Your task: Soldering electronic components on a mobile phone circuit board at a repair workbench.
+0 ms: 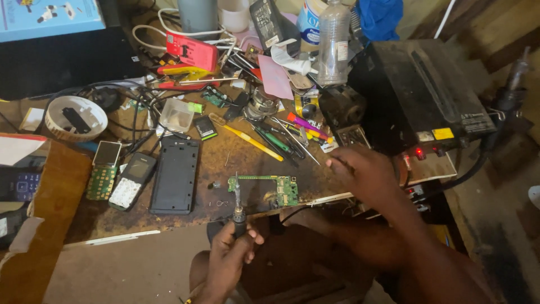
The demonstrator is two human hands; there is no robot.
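Observation:
My left hand (232, 247) grips a soldering iron (238, 198) by its dark handle, tip up and pointing toward a green circuit board (277, 188) lying on the worn bench. My right hand (360, 171) hovers over the bench to the right of the board, near a heap of screwdrivers and tweezers (287, 138), fingers loosely curled with nothing visible in them.
A black phone back shell (175, 175), a small keypad phone (130, 181) and a keypad board (103, 169) lie to the left. A black rework station (419, 90) stands at right, a clear bottle (333, 42) and cables behind.

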